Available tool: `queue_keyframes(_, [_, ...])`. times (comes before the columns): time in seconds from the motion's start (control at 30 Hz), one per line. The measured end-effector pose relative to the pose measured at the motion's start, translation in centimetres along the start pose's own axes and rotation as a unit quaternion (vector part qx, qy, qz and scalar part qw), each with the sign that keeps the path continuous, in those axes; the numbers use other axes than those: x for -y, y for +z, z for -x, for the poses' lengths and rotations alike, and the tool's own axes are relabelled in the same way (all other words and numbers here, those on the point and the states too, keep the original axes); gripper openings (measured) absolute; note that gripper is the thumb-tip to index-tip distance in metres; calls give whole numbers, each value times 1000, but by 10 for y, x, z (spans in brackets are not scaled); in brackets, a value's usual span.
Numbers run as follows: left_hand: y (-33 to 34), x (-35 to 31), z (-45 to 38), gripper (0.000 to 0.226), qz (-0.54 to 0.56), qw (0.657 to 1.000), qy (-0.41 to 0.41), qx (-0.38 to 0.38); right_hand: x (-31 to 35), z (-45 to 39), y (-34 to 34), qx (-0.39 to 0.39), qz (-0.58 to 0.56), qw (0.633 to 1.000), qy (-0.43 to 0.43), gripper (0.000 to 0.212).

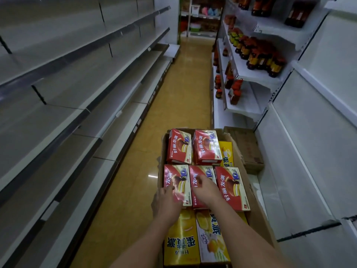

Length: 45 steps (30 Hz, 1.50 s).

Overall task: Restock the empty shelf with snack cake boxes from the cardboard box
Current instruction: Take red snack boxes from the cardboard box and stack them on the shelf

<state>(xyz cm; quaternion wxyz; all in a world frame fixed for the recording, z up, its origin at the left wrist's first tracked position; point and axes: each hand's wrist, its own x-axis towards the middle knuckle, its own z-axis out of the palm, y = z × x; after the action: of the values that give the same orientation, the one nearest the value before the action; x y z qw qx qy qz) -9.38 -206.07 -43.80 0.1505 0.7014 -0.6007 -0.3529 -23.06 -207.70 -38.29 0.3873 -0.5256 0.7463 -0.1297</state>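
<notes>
With the left hand (pixel 165 200) gripping one red box (pixel 176 183) in the cardboard box (pixel 257 207), and the right hand (pixel 207 187) lying loose on its neighbour (pixel 201 176), lift straight up (they sit tightly packed).

Just beyond your right hand (pixel 205 188), the red snack cake box (pixel 230 187) read "好丽友·派" with a blue "10" at its far corner. The same print stood on the red box (pixel 206 147) farther ahead. Nearer you, under your forearms, the yellow box (pixel 181 242) read "蛋黄派"; the yellow box beside it (pixel 211 238) showed "22%".
</notes>
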Motion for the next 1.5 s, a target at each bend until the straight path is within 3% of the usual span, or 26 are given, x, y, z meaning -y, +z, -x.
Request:
queue_keyframes(0.2, [12,-5,-21,57,-13,999,-32,-16,5,-41,16,14,23,1000,-4,60])
queue_keyframes(0.33, [21,-14,-32,63,34,998,-43,-11,5,-64,22,32,90,995,1,59])
queue_keyframes(0.5, [29,-22,-46,66,35,993,-108,-23,3,-86,25,54,145,988,-11,67])
queue_keyframes(0.9, [25,-40,-60,70,8,976,-209,-58,9,-105,31,72,99,992,-40,73])
queue_keyframes(1.07, [21,-40,-54,64,54,979,-177,-89,10,-102,24,95,71,992,-32,78])
queue_keyframes(1.27, [9,-29,-44,64,42,991,-115,-55,10,-91,25,106,37,993,-19,80])
queue_keyframes(1.43, [-7,-40,-25,58,96,983,-129,-93,6,-78,17,52,37,997,-49,74])
queue_keyframes(1.5, [-13,-45,-16,65,132,977,-134,-95,10,-68,2,32,48,997,-51,73])
